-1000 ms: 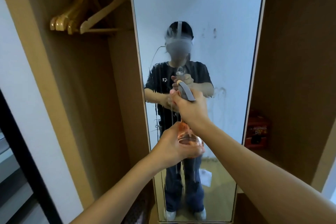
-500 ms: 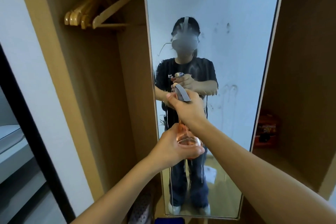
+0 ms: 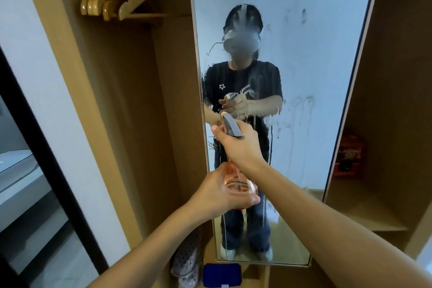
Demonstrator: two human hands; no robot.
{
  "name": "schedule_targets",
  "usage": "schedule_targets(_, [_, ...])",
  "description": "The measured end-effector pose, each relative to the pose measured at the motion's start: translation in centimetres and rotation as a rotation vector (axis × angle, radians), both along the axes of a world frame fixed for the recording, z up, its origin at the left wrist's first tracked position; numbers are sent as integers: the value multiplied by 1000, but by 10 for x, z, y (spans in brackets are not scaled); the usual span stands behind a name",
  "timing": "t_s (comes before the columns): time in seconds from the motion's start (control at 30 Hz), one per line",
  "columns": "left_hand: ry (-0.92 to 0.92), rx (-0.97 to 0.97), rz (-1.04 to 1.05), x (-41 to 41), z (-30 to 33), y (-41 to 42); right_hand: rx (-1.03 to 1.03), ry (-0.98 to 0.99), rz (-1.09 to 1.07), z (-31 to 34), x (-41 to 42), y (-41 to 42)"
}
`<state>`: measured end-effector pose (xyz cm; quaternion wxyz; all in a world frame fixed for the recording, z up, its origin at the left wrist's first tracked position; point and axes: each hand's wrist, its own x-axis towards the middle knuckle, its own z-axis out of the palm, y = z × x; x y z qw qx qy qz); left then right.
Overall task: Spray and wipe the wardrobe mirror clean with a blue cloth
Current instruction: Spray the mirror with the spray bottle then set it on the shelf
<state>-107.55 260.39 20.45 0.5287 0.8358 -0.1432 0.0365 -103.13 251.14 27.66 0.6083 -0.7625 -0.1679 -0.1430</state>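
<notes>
Where spray has run down it in pale streaks and drips, the wardrobe mirror (image 3: 311,91) stands upright at the centre of the view, reflecting the person who faces it. Just in front of its lower half, a spray bottle (image 3: 236,180) of pinkish clear plastic with a grey trigger head (image 3: 230,125) is held upright, its nozzle toward the glass. The right hand (image 3: 238,145) grips the neck and trigger, fingers curled round them. At 6 o'clock from it, the left hand (image 3: 224,192) cups the bottle's body, fingers wrapped round the base. Well below, at 6 o'clock near the frame's lower edge, the blue cloth (image 3: 222,275) lies folded on the wardrobe floor beneath the mirror, apart from both hands. Beside it at 9 o'clock is a grey perforated slipper (image 3: 187,262). Wooden hangers (image 3: 109,4) hang at 11 o'clock in the open compartment. At 3 o'clock, a red box (image 3: 349,154) sits on a shelf (image 3: 364,215).
</notes>
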Motion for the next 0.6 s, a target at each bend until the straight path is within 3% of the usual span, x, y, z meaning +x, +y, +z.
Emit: schedule_targets(0.6, [74,44,-80,-2,-20,-20,52,61,-71,-36,-6,-24])
